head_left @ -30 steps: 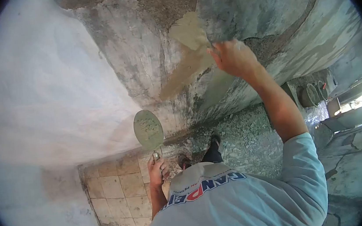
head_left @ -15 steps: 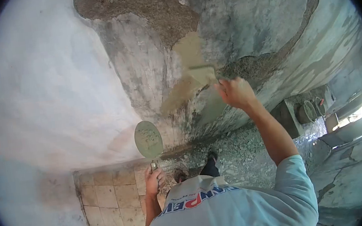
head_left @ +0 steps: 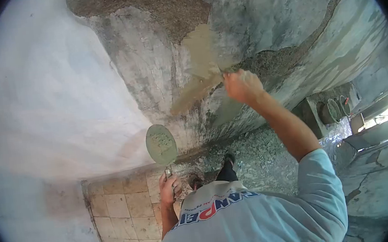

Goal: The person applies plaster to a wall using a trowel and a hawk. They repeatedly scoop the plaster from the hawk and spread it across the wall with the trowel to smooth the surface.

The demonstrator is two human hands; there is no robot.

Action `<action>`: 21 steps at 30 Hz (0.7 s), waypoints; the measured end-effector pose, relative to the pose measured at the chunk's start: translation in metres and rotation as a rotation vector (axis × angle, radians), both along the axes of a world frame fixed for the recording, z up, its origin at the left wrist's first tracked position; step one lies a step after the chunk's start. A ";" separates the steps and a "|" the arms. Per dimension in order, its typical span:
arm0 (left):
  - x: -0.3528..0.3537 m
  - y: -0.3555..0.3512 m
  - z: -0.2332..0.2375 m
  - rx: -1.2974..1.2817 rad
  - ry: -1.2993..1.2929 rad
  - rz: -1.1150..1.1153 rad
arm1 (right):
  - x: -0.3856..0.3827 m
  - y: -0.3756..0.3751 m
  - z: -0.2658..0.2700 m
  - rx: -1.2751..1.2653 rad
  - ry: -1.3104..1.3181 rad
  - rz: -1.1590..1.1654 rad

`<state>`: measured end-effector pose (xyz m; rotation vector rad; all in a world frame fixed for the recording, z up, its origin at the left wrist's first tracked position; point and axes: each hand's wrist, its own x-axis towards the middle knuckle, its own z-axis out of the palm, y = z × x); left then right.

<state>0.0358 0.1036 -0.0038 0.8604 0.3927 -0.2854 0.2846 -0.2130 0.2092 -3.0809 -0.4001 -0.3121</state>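
Note:
My right hand [head_left: 243,86] is closed round the handle of a trowel [head_left: 220,72], its blade seen nearly edge-on against the wall [head_left: 145,60]. Just left of the blade, a band of wet, smooth mortar [head_left: 199,49] covers part of the rough grey surface. Lower down, my left hand [head_left: 169,189] grips the handle of an oval hawk [head_left: 161,144], held out near the foot of the wall. A small heap of mortar [head_left: 161,141] lies on the hawk's face.
Exposed rough patches [head_left: 163,11] and a long broken strip [head_left: 325,22] mark the wall. Rubble [head_left: 266,156] covers the floor beside tiles [head_left: 123,209]. At the right, a bucket [head_left: 329,111] stands by a concrete block [head_left: 314,115].
The trowel blade has turned from face-on to nearly edge-on, and my right hand has shifted slightly left and up. The left hand still holds the hawk in nearly the same place.

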 end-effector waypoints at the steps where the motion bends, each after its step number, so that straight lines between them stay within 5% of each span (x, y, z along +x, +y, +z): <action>1: -0.001 0.004 -0.005 -0.012 0.006 -0.007 | -0.001 -0.004 -0.013 -0.010 0.010 -0.007; 13: -0.015 0.016 -0.009 0.002 0.038 0.063 | -0.049 -0.014 -0.073 0.072 0.020 0.272; 21: -0.016 0.010 -0.001 0.043 0.041 0.011 | -0.030 -0.015 -0.076 -0.138 0.077 0.288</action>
